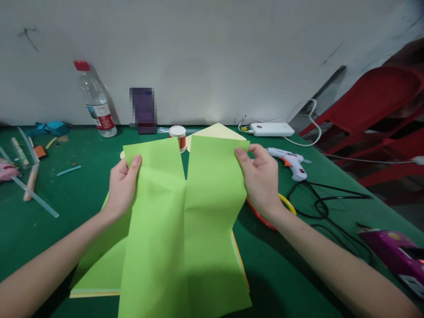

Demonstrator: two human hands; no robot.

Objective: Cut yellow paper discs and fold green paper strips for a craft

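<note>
A sheet of bright green paper (155, 238) is stretched between my two hands, with a crease down its middle and a split open at the top along that crease. My left hand (122, 187) pinches its upper left edge, thumb in front. At the upper right corner my right hand (261, 179) grips the other half the same way. Below and behind the held sheet lies a stack of coloured paper (99, 269), green on top, partly hidden by the sheet.
A white glue gun (293, 162) with a black cable lies to the right, near red and yellow rings (287, 204) and a purple tool (394, 251). Along the wall stand a water bottle (97, 106), a phone (145, 110), a small tub (178, 134) and a white power strip (271, 129).
</note>
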